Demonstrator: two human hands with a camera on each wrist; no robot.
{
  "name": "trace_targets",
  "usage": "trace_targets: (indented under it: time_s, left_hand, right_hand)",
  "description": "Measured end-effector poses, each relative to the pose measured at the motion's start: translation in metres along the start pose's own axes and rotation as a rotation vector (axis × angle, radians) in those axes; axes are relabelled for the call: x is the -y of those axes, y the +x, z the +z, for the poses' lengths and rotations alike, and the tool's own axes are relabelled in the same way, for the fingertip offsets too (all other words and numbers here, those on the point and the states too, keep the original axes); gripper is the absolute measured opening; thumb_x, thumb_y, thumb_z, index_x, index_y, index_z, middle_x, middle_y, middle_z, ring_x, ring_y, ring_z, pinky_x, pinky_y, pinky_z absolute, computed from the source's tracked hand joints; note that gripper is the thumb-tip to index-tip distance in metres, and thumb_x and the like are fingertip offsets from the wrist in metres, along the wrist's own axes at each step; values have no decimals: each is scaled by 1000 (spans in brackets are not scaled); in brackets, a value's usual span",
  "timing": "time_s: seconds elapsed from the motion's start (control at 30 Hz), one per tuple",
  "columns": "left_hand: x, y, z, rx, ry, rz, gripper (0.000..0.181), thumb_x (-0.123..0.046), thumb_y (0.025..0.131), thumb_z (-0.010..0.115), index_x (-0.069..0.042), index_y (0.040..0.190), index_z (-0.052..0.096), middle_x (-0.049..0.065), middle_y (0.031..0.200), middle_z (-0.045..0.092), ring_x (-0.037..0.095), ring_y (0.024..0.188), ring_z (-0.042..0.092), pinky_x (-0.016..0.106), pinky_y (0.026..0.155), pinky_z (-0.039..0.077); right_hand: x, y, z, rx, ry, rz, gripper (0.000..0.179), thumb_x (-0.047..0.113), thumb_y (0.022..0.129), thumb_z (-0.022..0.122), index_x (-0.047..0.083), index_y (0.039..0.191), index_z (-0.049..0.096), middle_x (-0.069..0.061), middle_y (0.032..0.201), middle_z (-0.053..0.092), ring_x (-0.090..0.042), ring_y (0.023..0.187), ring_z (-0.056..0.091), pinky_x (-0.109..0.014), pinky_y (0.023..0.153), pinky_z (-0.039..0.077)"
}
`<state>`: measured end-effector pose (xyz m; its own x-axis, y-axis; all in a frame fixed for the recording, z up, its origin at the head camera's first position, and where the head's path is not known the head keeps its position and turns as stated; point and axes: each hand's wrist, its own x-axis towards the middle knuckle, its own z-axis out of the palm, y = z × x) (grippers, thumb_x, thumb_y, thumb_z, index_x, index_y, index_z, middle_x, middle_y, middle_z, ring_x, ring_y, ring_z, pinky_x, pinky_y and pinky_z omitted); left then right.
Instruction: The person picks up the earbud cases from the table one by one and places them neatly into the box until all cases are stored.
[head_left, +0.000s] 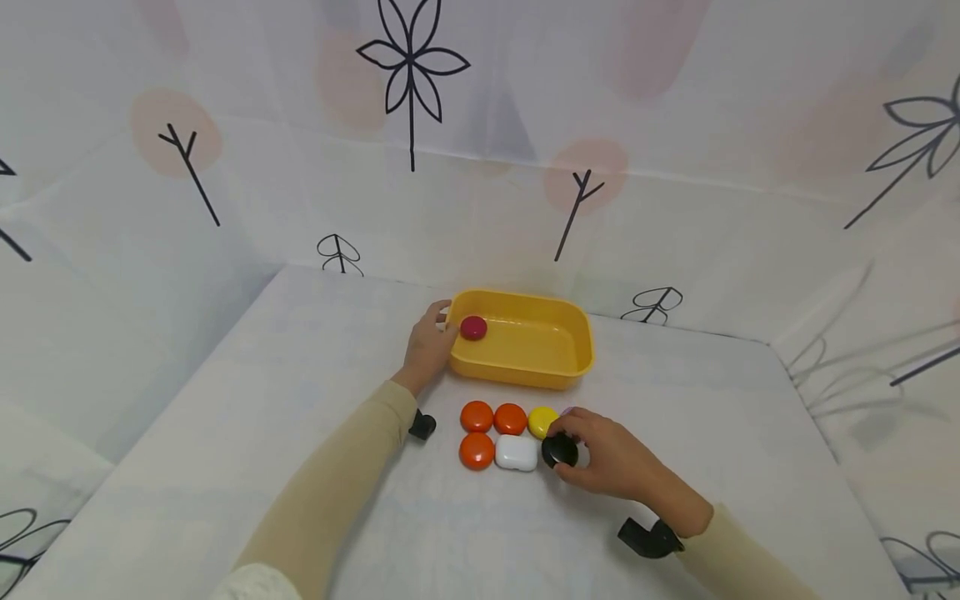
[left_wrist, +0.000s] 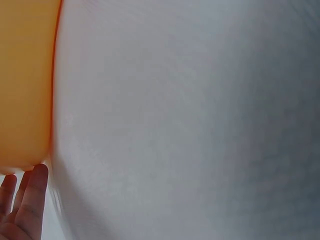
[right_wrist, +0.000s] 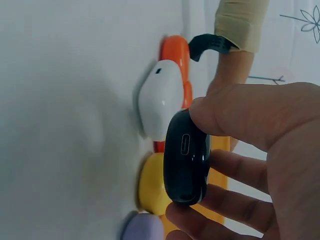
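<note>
In the right wrist view, my right hand (head_left: 611,454) pinches a glossy black earbud case (right_wrist: 186,157) between thumb and fingers, its charging port facing the camera. Left of it in the head view lies a white rounded case (head_left: 516,452). Beside these sit round glossy orange pieces (head_left: 477,451), a yellow one (head_left: 542,422) and a purple one (right_wrist: 144,228) partly hidden by the hand. My left hand (head_left: 430,346) is at the left end of a yellow tray (head_left: 525,372); its fairly straight fingers touch the tray's outer wall. A crimson round piece (head_left: 473,327) lies inside the tray.
A white cloth covers the table (head_left: 390,517), and a patterned cloth backdrop (head_left: 480,208) rises behind and at both sides. The tray stands near the back edge, with the round pieces in two rows in front. Black straps (head_left: 651,539) are on the wrists.
</note>
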<state>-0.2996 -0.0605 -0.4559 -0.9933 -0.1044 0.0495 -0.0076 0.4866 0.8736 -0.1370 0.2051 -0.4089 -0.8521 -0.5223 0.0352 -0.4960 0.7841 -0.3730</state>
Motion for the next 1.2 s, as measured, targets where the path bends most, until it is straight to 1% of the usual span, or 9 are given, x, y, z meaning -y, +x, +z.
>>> trace_targets:
  time_s: [0.17,0.33,0.53,0.67,0.93,1.07,1.2]
  left_hand:
    - [1,1,0,3,-5,-10,47,-28,82,45,-31,128,37,3,117,51,16,88,52,29,76,50]
    - [-1,0,0,4,-2,-13,46,-28,83,45,-31,127,37,2,116,51,16,88,52,29,77,50]
    - [-2,-1,-1,0,-3,-10,46,-27,82,45,-30,127,38,3,115,52,16,87,53,29,75,50]
    - [-2,-1,-1,-4,1,-5,46,-27,81,45,-29,127,39,3,114,52,17,88,53,29,75,50]
    - [-4,-1,-2,4,-6,-10,46,-27,82,45,-29,127,39,4,115,52,17,89,53,30,77,50]
    - [-4,-1,-2,3,0,-19,46,-27,81,45,-30,127,38,4,116,52,17,90,53,29,77,50]
    - [-4,-1,-2,0,8,-22,47,-27,81,44,-30,127,38,3,116,52,16,91,53,29,77,50]
  right_hand:
    - [-5,-4,6,6,-14,-5,35,33,66,71,25,97,58,16,93,53,-1,83,48,-22,77,48]
    - [-7,-4,10,8,-24,-32,36,31,66,71,23,98,58,13,92,54,-2,80,48,-21,74,48]
    - [-6,-3,14,30,-34,-23,36,33,66,71,23,98,57,13,93,54,-2,81,48,-20,75,48]
    - [-6,-2,16,24,-33,-22,37,34,65,71,24,98,57,13,93,54,-1,82,48,-19,76,47]
    - [-6,0,18,10,-36,-20,36,33,64,72,24,96,58,14,90,51,-2,77,48,-17,72,47]
    - [-6,0,19,3,-49,-26,35,33,64,73,23,94,59,12,91,50,-2,77,48,-17,72,48]
    - [-6,0,20,-9,-99,-24,33,36,63,73,24,91,59,13,90,50,-2,74,47,-16,68,47]
